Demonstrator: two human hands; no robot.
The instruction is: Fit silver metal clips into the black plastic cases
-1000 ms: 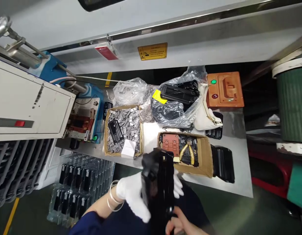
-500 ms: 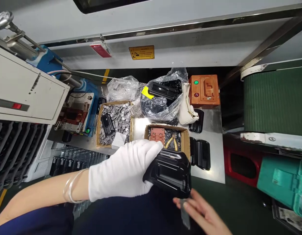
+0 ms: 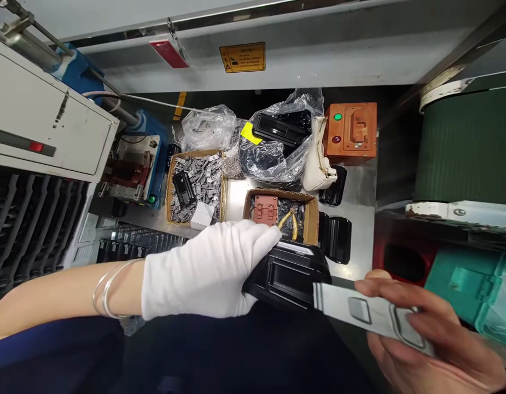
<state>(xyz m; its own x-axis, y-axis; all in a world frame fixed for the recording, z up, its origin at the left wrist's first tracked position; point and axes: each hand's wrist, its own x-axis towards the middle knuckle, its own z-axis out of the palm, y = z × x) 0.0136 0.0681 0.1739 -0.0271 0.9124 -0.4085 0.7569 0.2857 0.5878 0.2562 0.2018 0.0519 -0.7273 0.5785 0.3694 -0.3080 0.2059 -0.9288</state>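
My left hand, in a white glove, is closed around the left side of a glossy black plastic case with a recessed rectangle on its face. My bare right hand pinches a flat grey strip with raised rectangular outlines; its exact kind I cannot make out. The strip's left end overlaps the right edge of the case; whether they touch I cannot tell. Just beyond the case stands a cardboard box holding a reddish-brown block and yellow-handled pliers.
A carton of small grey parts stands at left, near a blue press. Behind are a clear bag of black parts, a white pouch and an orange control box. Black cases lie at right, near a green conveyor.
My right hand has come up from below the case to its right side, raising the grey strip toward the camera and across the case's edge. My left hand keeps its hold; the view has shifted.
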